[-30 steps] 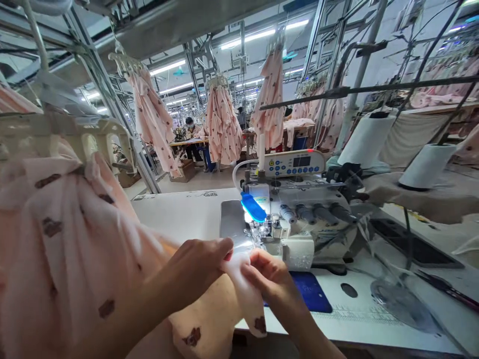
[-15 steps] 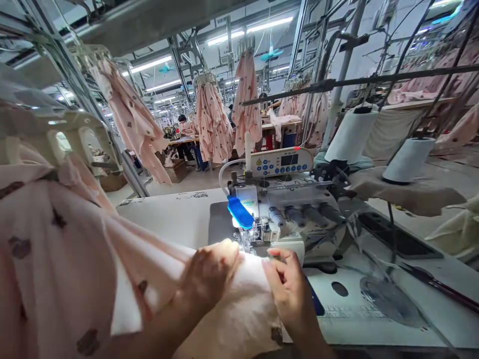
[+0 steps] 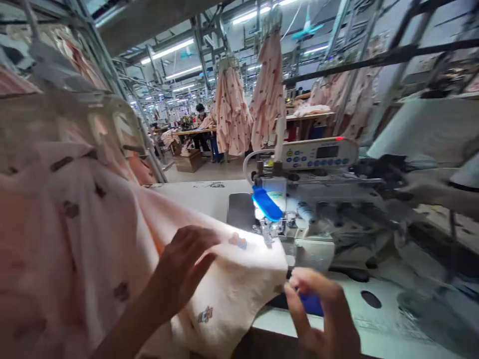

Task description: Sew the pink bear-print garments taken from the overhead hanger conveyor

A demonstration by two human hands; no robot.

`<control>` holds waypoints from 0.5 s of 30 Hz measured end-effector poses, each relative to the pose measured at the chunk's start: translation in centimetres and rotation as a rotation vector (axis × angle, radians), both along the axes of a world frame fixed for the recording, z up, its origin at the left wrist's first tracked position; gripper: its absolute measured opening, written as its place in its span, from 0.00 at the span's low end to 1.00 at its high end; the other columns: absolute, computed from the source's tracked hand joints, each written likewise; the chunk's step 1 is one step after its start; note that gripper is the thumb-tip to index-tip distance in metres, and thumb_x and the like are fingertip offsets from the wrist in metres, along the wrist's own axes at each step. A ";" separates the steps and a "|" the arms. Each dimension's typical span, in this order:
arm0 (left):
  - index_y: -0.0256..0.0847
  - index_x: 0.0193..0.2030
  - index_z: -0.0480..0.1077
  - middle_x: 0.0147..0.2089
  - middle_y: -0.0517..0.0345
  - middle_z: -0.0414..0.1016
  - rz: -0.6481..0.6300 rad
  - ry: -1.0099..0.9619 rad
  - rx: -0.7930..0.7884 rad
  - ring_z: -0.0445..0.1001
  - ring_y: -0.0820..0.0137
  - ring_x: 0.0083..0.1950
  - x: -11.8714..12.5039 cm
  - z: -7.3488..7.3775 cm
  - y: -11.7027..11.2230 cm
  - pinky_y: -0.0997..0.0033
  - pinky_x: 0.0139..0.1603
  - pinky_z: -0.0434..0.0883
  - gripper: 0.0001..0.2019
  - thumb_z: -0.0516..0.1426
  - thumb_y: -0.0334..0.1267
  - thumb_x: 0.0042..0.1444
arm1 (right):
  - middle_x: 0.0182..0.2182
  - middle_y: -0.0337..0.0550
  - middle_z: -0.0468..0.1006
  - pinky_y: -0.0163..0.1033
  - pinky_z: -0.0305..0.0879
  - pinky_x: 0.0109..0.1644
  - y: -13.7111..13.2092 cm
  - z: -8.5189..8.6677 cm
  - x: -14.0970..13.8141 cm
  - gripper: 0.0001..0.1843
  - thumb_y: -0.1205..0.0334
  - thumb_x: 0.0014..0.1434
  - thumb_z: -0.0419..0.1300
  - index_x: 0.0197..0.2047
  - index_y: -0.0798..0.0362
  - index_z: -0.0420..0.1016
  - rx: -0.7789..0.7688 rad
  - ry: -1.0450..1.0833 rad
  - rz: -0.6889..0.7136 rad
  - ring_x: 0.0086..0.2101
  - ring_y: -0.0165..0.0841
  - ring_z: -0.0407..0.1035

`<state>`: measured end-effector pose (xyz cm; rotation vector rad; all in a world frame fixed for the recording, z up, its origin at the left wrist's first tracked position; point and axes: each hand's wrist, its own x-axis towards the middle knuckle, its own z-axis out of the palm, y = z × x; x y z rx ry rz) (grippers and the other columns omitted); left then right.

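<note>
A pale pink cloth with small printed figures [image 3: 232,284] stretches from the hanging garment at left to the sewing machine's needle area [image 3: 269,232], where a lamp lights it brightly. My left hand [image 3: 187,264] lies over the cloth left of the needle, fingers extended and thumb apart. At the cloth's right edge, my right hand [image 3: 322,309] is closed in a pinch of thumb and forefinger. A small dark bit shows by those fingertips; what they hold is too blurred to make out. Above the needle sits a blue guard [image 3: 267,203].
A control panel [image 3: 318,153] tops the machine. White thread cones [image 3: 422,124] stand at right. Beside me at left hangs a pink garment [image 3: 48,224] from a hanger clamp. Farther back are bunches of hanging pink garments [image 3: 234,109] and a person [image 3: 202,113] at another table.
The view has swung left, so the machine sits farther right. My left hand has loosened its grasp and drawn back along the cloth. My right hand has come toward me, lower at the cloth's edge.
</note>
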<state>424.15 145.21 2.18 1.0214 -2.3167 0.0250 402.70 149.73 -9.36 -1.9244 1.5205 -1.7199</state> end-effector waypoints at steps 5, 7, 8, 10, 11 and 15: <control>0.41 0.44 0.66 0.40 0.58 0.75 0.287 0.288 0.274 0.74 0.74 0.43 5.0 -0.5 3.1 0.75 0.45 0.69 0.08 0.49 0.38 0.62 | 0.26 0.34 0.76 0.30 0.62 0.22 2.7 -4.0 9.4 0.24 0.72 0.55 0.58 0.53 0.47 0.62 0.222 0.264 0.712 0.22 0.32 0.71; 0.40 0.43 0.67 0.40 0.56 0.75 0.295 0.297 0.326 0.74 0.72 0.45 5.5 -1.2 3.9 0.74 0.47 0.68 0.09 0.49 0.40 0.62 | 0.22 0.39 0.76 0.32 0.56 0.18 2.6 -5.6 13.5 0.27 0.74 0.49 0.64 0.52 0.51 0.67 0.211 0.624 0.727 0.19 0.36 0.70; 0.40 0.42 0.67 0.40 0.56 0.75 0.302 0.281 0.344 0.74 0.72 0.45 5.5 -1.5 4.3 0.74 0.47 0.68 0.10 0.49 0.41 0.62 | 0.20 0.41 0.76 0.32 0.53 0.17 2.4 -6.2 15.0 0.23 0.74 0.47 0.65 0.48 0.53 0.70 0.191 0.743 0.719 0.17 0.38 0.70; 0.41 0.43 0.68 0.41 0.56 0.75 0.324 0.237 0.370 0.73 0.72 0.45 5.4 -1.8 5.0 0.74 0.46 0.68 0.11 0.48 0.42 0.62 | 0.16 0.42 0.74 0.33 0.46 0.15 2.3 -6.9 16.4 0.10 0.73 0.48 0.66 0.35 0.55 0.74 0.142 0.795 0.719 0.14 0.37 0.66; 0.42 0.44 0.68 0.42 0.56 0.75 0.321 0.202 0.374 0.73 0.72 0.45 5.4 -1.9 5.3 0.73 0.46 0.68 0.12 0.47 0.44 0.63 | 0.15 0.42 0.73 0.34 0.44 0.14 2.4 -6.8 16.2 0.05 0.70 0.50 0.66 0.29 0.55 0.73 0.118 0.776 0.740 0.13 0.35 0.65; 0.42 0.50 0.66 0.52 0.51 0.71 0.100 -0.106 0.290 0.64 0.65 0.58 6.4 -1.2 4.9 0.60 0.62 0.56 0.28 0.41 0.61 0.58 | 0.12 0.36 0.67 0.34 0.40 0.16 3.0 -3.4 10.3 0.21 0.56 0.63 0.55 0.19 0.52 0.65 0.017 0.641 0.832 0.11 0.27 0.57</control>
